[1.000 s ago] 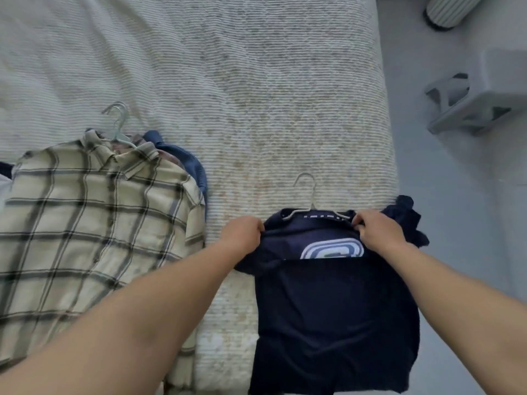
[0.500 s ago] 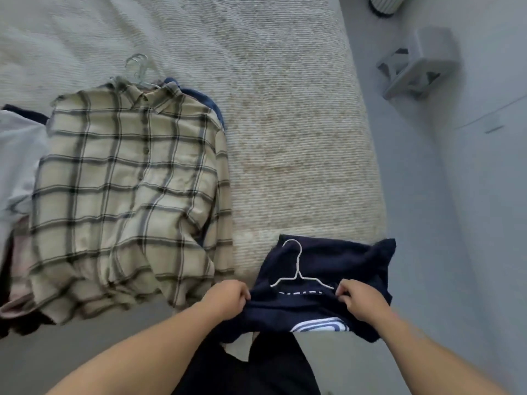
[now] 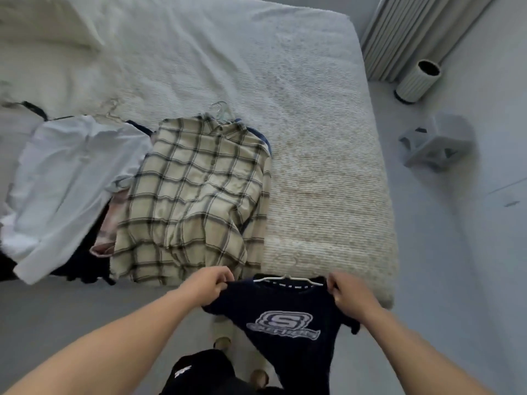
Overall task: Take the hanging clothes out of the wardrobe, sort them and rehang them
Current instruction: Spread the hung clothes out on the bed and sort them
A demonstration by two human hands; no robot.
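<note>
A navy T-shirt [image 3: 288, 332] with a pale logo hangs in the air just off the bed's near edge, on a white hanger [image 3: 288, 278]. My left hand [image 3: 209, 283] pinches its left shoulder and my right hand [image 3: 346, 289] pinches its right shoulder. On the bed [image 3: 313, 138] lies a beige plaid shirt [image 3: 194, 201] on a clear hanger [image 3: 219, 109]. To its left is a white shirt [image 3: 68, 178] lying over darker clothes.
Grey floor runs along the bed's right side, with a grey step stool [image 3: 433, 146], a ribbed white cylinder [image 3: 417, 81] and a ribbed radiator [image 3: 410, 32]. A pillow [image 3: 42, 21] lies at the bed's far left. My feet [image 3: 222, 342] show below.
The navy T-shirt was lying on the bed. Both hands have lifted it by the shoulders clear of the bed's edge, so its logo now faces me. The view has pulled back.
</note>
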